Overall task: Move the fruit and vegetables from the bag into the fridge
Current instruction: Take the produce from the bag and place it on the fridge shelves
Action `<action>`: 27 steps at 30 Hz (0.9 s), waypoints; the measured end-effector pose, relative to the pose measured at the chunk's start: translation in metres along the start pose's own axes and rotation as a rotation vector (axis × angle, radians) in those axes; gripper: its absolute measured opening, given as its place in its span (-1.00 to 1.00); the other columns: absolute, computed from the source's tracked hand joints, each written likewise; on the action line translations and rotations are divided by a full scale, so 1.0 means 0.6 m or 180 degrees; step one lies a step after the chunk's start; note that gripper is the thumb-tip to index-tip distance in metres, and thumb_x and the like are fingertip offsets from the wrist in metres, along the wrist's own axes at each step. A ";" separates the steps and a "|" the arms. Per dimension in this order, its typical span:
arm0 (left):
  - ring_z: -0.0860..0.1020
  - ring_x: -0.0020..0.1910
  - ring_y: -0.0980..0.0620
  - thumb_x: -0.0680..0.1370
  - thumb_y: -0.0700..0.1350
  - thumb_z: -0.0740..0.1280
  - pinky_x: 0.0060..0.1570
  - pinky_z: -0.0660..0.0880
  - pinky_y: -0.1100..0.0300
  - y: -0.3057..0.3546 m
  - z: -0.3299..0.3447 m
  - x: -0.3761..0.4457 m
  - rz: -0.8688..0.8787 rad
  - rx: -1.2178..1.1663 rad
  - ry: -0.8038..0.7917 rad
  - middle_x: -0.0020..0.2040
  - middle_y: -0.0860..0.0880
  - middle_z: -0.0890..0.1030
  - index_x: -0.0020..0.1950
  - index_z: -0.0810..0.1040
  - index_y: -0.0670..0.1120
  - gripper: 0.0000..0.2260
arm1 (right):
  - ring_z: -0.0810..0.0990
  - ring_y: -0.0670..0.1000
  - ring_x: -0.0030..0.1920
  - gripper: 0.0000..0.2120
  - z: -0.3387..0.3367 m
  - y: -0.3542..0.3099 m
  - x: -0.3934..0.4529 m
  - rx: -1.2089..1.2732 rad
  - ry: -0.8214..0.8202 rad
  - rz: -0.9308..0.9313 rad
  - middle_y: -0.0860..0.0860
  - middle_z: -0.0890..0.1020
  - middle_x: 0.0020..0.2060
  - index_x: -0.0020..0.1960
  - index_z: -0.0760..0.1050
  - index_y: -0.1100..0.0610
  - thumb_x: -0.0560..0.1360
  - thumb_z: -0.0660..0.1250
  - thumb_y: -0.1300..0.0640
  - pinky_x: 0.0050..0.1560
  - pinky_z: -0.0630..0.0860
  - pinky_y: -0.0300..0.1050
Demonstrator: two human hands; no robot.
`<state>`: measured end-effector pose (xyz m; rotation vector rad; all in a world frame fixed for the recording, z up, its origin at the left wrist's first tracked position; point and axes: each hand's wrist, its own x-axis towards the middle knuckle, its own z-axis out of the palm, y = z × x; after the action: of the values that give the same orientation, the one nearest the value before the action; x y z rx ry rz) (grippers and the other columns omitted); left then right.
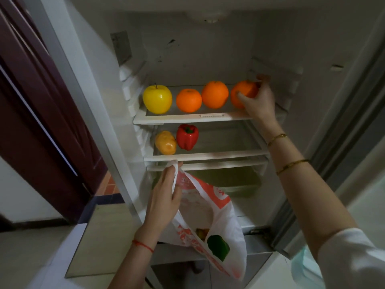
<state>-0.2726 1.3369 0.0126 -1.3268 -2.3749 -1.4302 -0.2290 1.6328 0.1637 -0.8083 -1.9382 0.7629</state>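
The fridge stands open before me. On its upper shelf (187,118) sit a yellow apple (157,99) and two oranges (189,100) (215,94). My right hand (260,99) grips a third orange (242,94) at the shelf's right end. On the middle shelf (208,154) lie a potato (166,142) and a red pepper (187,136). My left hand (164,197) holds the handle of a white and orange plastic bag (220,224) below the shelves. Inside it show a green pepper (218,247) and something yellowish (202,232).
A crisper drawer (233,182) sits under the lowest shelf. The dark red fridge door (41,111) stands open to the left, and a grey door edge (354,122) runs down the right. A lower compartment front (187,253) is under the bag.
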 end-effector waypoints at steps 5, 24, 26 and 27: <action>0.46 0.22 0.32 0.59 -0.24 0.20 0.10 0.37 0.55 0.003 -0.004 -0.009 0.0040 -0.0083 -0.0064 0.34 0.15 0.44 0.52 0.24 0.08 -0.49 | 0.47 0.09 0.30 -0.31 -0.010 -0.005 -0.030 -0.0022 0.0244 -0.0219 0.13 0.49 0.30 0.40 0.31 0.23 0.38 0.50 0.03 0.17 0.34 -0.31; 0.50 -0.17 0.23 0.55 -0.33 0.25 -0.23 0.40 0.54 0.005 -0.013 -0.069 -0.0150 -0.0235 -0.0505 -0.11 0.24 0.43 0.29 0.41 -0.09 -0.66 | 0.51 0.04 0.20 -0.73 0.161 0.228 -0.451 -0.1578 -0.3586 0.0033 0.04 0.53 0.19 0.26 0.45 0.10 0.66 0.09 0.07 0.31 0.45 -0.10; 0.53 -0.02 0.16 0.55 -0.31 0.24 -0.10 0.43 0.49 0.005 -0.016 -0.074 -0.0146 -0.0284 -0.0595 0.13 0.20 0.50 0.36 0.38 -0.02 -0.59 | 0.50 0.10 0.26 -0.68 0.153 0.264 -0.455 -0.1706 -0.3452 0.0096 0.07 0.51 0.23 0.34 0.36 0.04 0.66 0.07 -0.03 0.32 0.46 0.00; 0.53 0.10 0.17 0.55 -0.31 0.23 -0.01 0.45 0.45 0.004 -0.017 -0.076 -0.0136 -0.0309 -0.0649 0.27 0.19 0.48 0.41 0.35 0.03 -0.53 | 0.47 0.15 0.30 -0.65 0.150 0.281 -0.453 -0.1747 -0.3487 0.0124 0.10 0.49 0.27 0.37 0.36 0.07 0.64 0.09 -0.02 0.34 0.43 0.05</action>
<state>-0.2457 1.3007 -0.0006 -1.5224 -2.5008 -1.5067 -0.1583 1.5054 -0.1348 -0.8086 -3.2166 0.7746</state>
